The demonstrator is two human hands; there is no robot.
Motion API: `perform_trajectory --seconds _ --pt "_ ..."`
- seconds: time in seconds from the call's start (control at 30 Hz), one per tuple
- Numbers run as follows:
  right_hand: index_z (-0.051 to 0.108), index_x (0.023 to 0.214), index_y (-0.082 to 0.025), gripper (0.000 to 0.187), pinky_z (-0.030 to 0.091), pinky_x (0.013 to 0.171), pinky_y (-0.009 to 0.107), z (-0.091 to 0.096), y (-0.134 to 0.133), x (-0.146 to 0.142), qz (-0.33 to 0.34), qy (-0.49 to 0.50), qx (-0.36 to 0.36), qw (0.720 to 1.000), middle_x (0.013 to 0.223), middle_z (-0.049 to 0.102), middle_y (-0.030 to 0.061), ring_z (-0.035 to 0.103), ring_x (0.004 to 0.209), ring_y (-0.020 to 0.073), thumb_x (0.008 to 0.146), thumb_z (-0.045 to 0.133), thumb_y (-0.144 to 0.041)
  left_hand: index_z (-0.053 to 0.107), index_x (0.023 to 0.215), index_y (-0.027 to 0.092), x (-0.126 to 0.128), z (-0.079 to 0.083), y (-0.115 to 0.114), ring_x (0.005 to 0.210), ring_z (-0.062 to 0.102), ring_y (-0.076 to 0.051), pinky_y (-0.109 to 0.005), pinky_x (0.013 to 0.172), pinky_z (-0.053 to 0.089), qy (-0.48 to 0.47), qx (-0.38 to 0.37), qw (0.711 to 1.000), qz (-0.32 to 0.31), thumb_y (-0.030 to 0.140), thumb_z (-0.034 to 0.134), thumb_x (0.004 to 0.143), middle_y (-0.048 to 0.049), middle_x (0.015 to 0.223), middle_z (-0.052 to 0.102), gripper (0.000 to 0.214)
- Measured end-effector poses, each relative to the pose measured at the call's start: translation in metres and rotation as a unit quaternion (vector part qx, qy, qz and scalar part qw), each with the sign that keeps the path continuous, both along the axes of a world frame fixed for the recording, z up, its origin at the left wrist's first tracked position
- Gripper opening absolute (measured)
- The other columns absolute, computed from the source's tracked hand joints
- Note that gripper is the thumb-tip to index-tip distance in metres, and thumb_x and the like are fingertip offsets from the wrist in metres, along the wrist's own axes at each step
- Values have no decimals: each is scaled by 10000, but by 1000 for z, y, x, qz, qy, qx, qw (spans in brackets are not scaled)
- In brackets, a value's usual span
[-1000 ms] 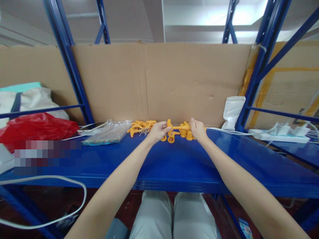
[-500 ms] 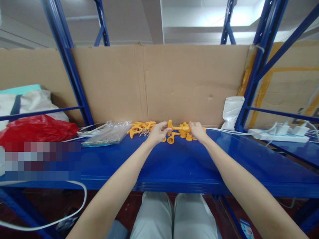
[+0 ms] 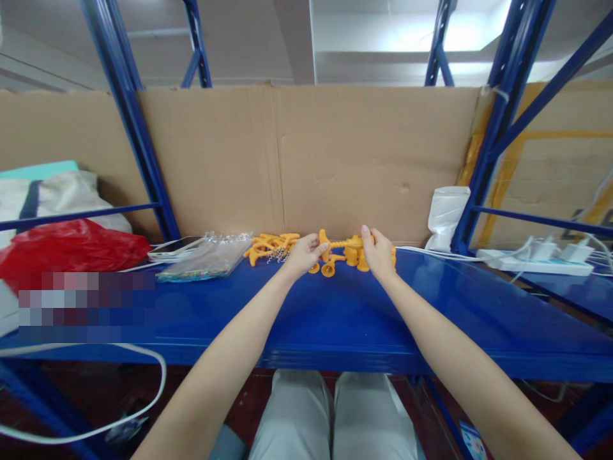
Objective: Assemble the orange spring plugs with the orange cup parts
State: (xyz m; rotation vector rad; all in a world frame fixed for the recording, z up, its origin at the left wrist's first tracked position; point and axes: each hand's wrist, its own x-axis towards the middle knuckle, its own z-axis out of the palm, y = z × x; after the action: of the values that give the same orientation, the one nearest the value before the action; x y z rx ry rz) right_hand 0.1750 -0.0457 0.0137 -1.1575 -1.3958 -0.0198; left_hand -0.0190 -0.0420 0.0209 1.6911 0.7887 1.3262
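Observation:
Between my hands is an orange plastic T-handled piece with a ridged shaft (image 3: pixel 341 244), lying roughly level above the blue shelf. My left hand (image 3: pixel 304 255) is closed at its T-shaped end, thumb and fingers pinching the handle. At the other end my right hand (image 3: pixel 379 255) is closed round it, covering that tip. Just under and behind the hands stand orange cup-shaped pieces (image 3: pixel 352 257), and a smaller flared one (image 3: pixel 328 270) lies in front. Left of my left hand is a pile of orange T-shaped handles (image 3: pixel 269 244) with small metal chains (image 3: pixel 276 257).
Clear plastic bags (image 3: pixel 207 259) lie on the blue shelf (image 3: pixel 335 319), left of the pile. A red plastic bag (image 3: pixel 71 249) is at far left. To the right are a white pouch (image 3: pixel 446 217) and a power strip (image 3: pixel 536 259). Cardboard (image 3: pixel 359 160) stands behind.
My right hand has turned more upright, its fingers shifting along the orange piece's end. My left hand stays nearly in place, moving only slightly left with the T-shaped end.

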Motion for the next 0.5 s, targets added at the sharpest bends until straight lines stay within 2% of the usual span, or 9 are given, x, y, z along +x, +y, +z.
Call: perform_trajectory --seconds 0.1,0.23,0.37,0.5 --pt "323 601 -251 446 303 591 280 -2 1 2 -19 -7 0 1000 525 366 -40 378 576 153 947 343 -533 532 792 168 4 1 -7 643 684 -123 -217 616 545 7 -7 1000 -17 326 771 791 5 684 677 286" --pt "327 612 -258 393 282 575 282 -4 1 0 -17 -3 3 1000 534 352 -35 371 577 159 939 304 -474 457 831 197 17 0 -17 508 631 -94 -190 533 505 -5 -44 999 -22 412 661 892 48 604 619 302" --pt "333 621 -259 375 299 572 279 -4 -1 -5 4 -2 4 1000 543 386 -28 402 587 162 935 302 -462 397 846 227 33 -1 -24 347 435 -55 -170 402 381 -65 -73 995 33 497 575 936 116 515 445 336" --pt "321 619 -256 353 317 580 279 -3 -1 -8 17 -1 6 1000 555 417 -26 427 578 155 939 311 -402 359 811 236 40 3 -30 321 270 -24 -164 349 197 -108 -96 988 61 594 558 913 126 504 342 422"
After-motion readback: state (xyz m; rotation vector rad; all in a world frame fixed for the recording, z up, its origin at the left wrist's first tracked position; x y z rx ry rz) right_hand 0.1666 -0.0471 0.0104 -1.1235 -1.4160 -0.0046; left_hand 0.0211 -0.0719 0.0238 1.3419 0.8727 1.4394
